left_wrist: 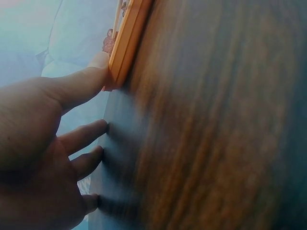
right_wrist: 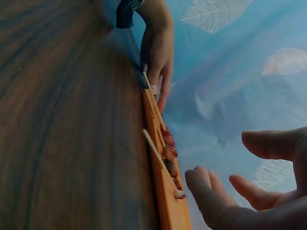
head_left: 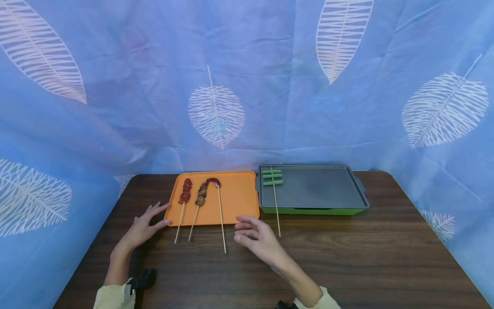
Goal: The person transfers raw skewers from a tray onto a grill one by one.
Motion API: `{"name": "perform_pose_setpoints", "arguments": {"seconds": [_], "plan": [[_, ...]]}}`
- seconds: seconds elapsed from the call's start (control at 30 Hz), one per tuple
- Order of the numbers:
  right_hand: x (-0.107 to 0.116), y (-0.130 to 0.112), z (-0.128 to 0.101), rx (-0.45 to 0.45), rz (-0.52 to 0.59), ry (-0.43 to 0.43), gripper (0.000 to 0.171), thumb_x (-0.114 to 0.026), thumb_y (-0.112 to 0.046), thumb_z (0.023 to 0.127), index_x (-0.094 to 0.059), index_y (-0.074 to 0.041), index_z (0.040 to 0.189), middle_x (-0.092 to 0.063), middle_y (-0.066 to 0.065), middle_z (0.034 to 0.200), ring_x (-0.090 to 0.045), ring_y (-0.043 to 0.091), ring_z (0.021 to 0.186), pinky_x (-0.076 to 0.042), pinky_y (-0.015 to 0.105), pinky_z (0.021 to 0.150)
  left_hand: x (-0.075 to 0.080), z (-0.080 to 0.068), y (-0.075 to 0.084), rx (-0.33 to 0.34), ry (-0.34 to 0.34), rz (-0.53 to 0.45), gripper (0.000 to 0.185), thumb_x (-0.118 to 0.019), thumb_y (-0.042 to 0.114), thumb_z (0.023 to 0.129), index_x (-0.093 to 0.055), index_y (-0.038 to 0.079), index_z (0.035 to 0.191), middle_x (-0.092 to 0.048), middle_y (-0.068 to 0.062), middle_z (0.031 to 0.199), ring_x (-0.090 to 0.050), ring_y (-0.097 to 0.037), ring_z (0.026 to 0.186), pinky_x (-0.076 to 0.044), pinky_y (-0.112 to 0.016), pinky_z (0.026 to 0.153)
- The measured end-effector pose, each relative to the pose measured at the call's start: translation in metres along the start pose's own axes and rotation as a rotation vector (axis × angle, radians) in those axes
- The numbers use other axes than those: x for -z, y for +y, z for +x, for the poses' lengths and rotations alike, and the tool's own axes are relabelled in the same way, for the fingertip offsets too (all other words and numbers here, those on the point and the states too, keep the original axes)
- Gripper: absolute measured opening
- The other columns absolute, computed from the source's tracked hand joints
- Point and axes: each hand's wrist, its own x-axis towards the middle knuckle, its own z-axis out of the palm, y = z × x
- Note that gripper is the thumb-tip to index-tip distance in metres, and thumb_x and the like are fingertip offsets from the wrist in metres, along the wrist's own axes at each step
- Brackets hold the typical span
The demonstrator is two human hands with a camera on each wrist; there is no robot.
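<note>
Fingers of our right hand (head_left: 257, 237) are apart, holding nothing, near the sausage skewer (head_left: 220, 210) on the orange tray (head_left: 239, 197). Our left hand (head_left: 144, 225), spread, touches the tray's corner. We should pinch the bare stick end.

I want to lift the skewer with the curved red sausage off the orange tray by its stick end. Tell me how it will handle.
The sausage skewer probably feels tip-heavy: its food sits at the far end of a long thin stick. The stick looks stiff but likely flexes slightly. Being round, it may roll on the orange tray if nudged sideways.
</note>
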Motion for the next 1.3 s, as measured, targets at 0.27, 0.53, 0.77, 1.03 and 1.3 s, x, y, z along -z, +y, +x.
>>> {"name": "perform_pose_setpoints", "arguments": {"seconds": [0.27, 0.53, 0.77, 1.03, 1.3], "plan": [[-0.01, 0.012, 0.008, -0.045, 0.009, -0.003, 0.056, -0.066, -0.017, 0.092, -0.043, -0.008, 0.143, -0.054, 0.024, 0.132, -0.059, 0.034, 0.119, -0.054, 0.035, 0.092, 0.0, 0.001, -0.002, -0.002, 0.002, 0.003, 0.068, -0.061, 0.045, 0.093, -0.038, 0.015, 0.15, -0.018, -0.031, 0.158, -0.004, -0.056, 0.145, 0.005, -0.085, 0.099], [-0.012, 0.017, 0.017, -0.176, 0.175, -0.019, 0.062, -0.065, -0.013, 0.091, -0.038, 0.002, 0.144, -0.054, 0.027, 0.129, -0.065, 0.018, 0.103, -0.055, 0.041, 0.093, 0.0, 0.0, -0.003, 0.0, 0.001, 0.003, 0.068, -0.061, 0.045, 0.093, -0.038, 0.015, 0.15, -0.018, -0.031, 0.158, -0.004, -0.055, 0.145, 0.004, -0.085, 0.099], [-0.016, 0.026, 0.023, -0.218, 0.233, -0.045, 0.06, -0.064, -0.01, 0.093, -0.036, 0.005, 0.143, -0.055, 0.029, 0.127, -0.065, 0.023, 0.106, -0.056, 0.04, 0.094, 0.0, 0.002, -0.004, 0.002, -0.001, 0.007, 0.069, -0.062, 0.047, 0.092, -0.039, 0.016, 0.15, -0.019, -0.03, 0.158, -0.004, -0.055, 0.145, 0.004, -0.084, 0.099], [-0.024, 0.033, 0.031, -0.247, 0.312, -0.05, 0.055, -0.061, -0.004, 0.094, -0.037, 0.006, 0.142, -0.058, 0.028, 0.124, -0.067, 0.03, 0.107, -0.058, 0.037, 0.09, -0.001, 0.002, -0.004, 0.016, -0.006, 0.005, 0.069, -0.062, 0.047, 0.092, -0.039, 0.016, 0.15, -0.018, -0.03, 0.158, -0.004, -0.055, 0.146, 0.004, -0.085, 0.099], [-0.029, 0.034, 0.039, -0.278, 0.357, -0.04, 0.055, -0.06, -0.002, 0.094, -0.038, 0.007, 0.143, -0.059, 0.028, 0.124, -0.067, 0.035, 0.11, -0.058, 0.038, 0.088, 0.0, 0.002, -0.002, 0.004, 0.003, 0.007, 0.069, -0.062, 0.045, 0.093, -0.039, 0.015, 0.15, -0.019, -0.031, 0.158, -0.004, -0.055, 0.145, 0.004, -0.085, 0.099]]}}
